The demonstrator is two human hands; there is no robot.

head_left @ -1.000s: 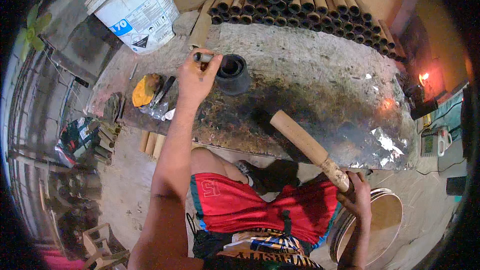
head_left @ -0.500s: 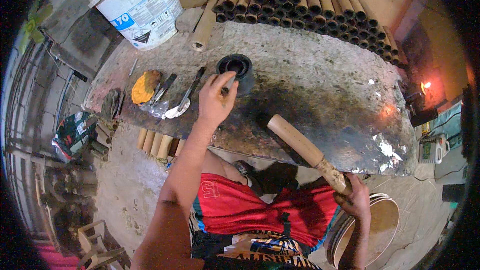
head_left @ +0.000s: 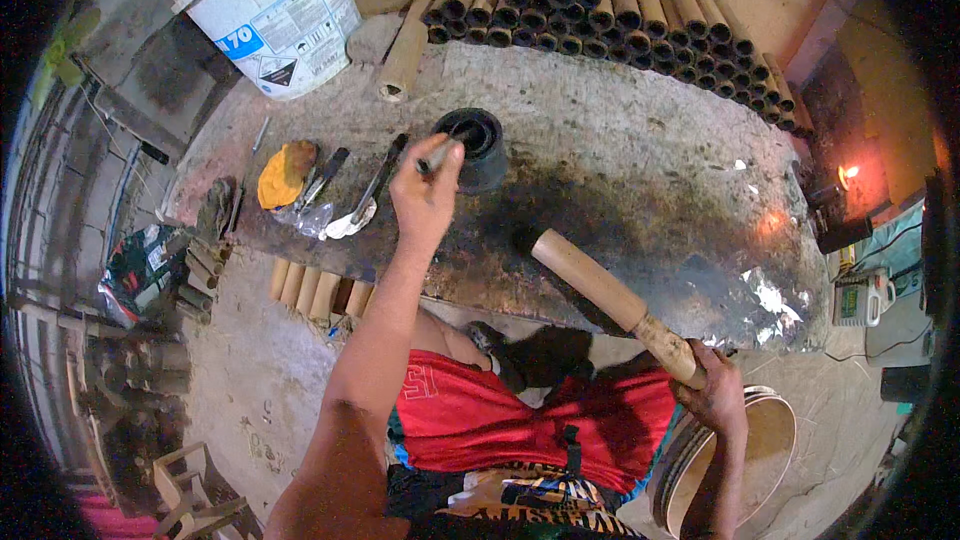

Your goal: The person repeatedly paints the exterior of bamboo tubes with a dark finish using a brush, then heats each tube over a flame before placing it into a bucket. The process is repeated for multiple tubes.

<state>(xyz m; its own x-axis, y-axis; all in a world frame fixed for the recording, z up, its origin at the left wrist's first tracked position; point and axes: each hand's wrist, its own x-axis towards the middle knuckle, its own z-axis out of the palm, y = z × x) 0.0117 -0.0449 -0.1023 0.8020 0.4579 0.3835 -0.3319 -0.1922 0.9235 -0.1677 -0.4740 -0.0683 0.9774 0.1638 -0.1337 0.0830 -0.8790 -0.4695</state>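
My left hand [head_left: 428, 190] is closed on a short, grey-handled tool [head_left: 434, 157], its dark end in the mouth of a black round pot [head_left: 482, 172]. Whether that end has bristles cannot be made out. At the table's near edge, my right hand [head_left: 712, 390] grips a stained wooden rod [head_left: 665, 348]. A smooth tan tube [head_left: 590, 280] sits on the rod's far part, tilted up to the left. Left of my left hand lie a dark-handled tool [head_left: 380, 180], some knives [head_left: 325, 175] and a yellow-orange cloth [head_left: 283, 180].
Tan tubes with blackened ends [head_left: 620, 15] are stacked along the table's far side. One tube [head_left: 403, 65] lies apart by a white bucket [head_left: 275, 25]. A flame [head_left: 848, 174] burns at the right. A round tub [head_left: 765, 450] stands below my right forearm. White scraps [head_left: 770, 300] lie on the stained table [head_left: 640, 140].
My left hand has shifted slightly left and turned, tilting the tool's handle left while its dark end is in the pot. My right hand, rod and tube have hardly moved.
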